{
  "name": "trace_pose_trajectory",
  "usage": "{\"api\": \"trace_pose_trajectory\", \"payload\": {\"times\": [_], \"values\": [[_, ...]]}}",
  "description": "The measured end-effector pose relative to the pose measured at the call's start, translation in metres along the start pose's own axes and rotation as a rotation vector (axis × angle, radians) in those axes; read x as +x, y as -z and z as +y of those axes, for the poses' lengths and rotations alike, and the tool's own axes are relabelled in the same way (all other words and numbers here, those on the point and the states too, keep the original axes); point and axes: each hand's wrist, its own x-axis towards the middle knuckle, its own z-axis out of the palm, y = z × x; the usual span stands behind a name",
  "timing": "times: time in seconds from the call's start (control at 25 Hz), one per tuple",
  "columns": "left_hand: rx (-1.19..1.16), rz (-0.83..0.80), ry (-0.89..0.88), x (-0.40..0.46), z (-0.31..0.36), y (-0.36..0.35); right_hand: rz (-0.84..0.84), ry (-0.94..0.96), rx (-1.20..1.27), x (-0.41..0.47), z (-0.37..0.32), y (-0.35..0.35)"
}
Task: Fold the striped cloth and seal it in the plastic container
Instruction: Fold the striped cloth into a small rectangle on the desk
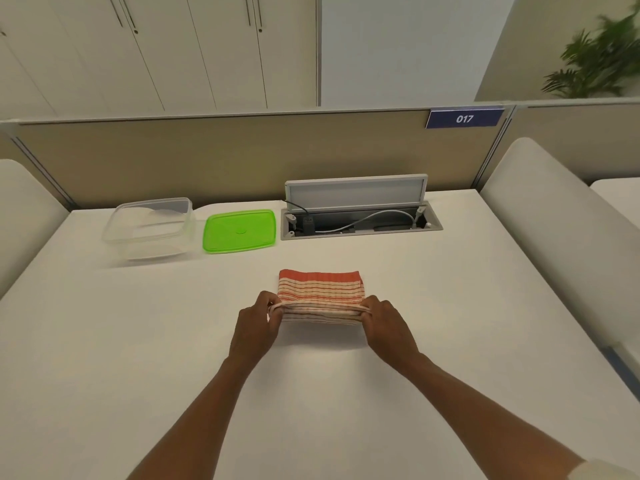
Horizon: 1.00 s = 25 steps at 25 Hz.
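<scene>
White counter [346, 393] carries all items. My left hand [254, 327] and right hand [388, 323] each pinch one near corner of the red-and-white striped cloth [320, 289], lifting that edge to carry a fold away from me. Beyond the cloth to the left stand the clear square plastic container [152, 226], open to receive the bundle, and just beside it the green plastic lid [239, 231], lying flat for sealing.

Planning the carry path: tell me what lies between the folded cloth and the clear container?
Nothing: in the head view only bare white table separates the striped cloth from the clear container.
</scene>
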Motion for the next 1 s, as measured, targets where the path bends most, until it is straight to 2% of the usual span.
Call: {"api": "trace_pose_trajectory", "payload": {"times": [0.16, 0.28, 0.64, 0.84, 1.0], "values": [[-0.081, 0.039, 0.044, 0.031, 0.001, 0.001, 0.006, -0.076, 0.272, 0.027, -0.007, 0.006], [-0.084, 0.049, 0.064, 0.050, -0.003, -0.003, 0.019, -0.153, 0.359, 0.044, -0.005, 0.005], [-0.127, -0.012, 0.158, 0.089, -0.021, -0.020, 0.100, -0.322, 0.358, 0.083, 0.002, -0.012], [-0.254, -0.174, 0.252, 0.098, -0.037, -0.026, 0.096, -0.417, 0.340, 0.105, 0.006, -0.022], [-0.269, -0.135, 0.326, 0.104, -0.047, -0.036, 0.146, -0.549, 0.318, 0.116, 0.013, -0.034]]}}
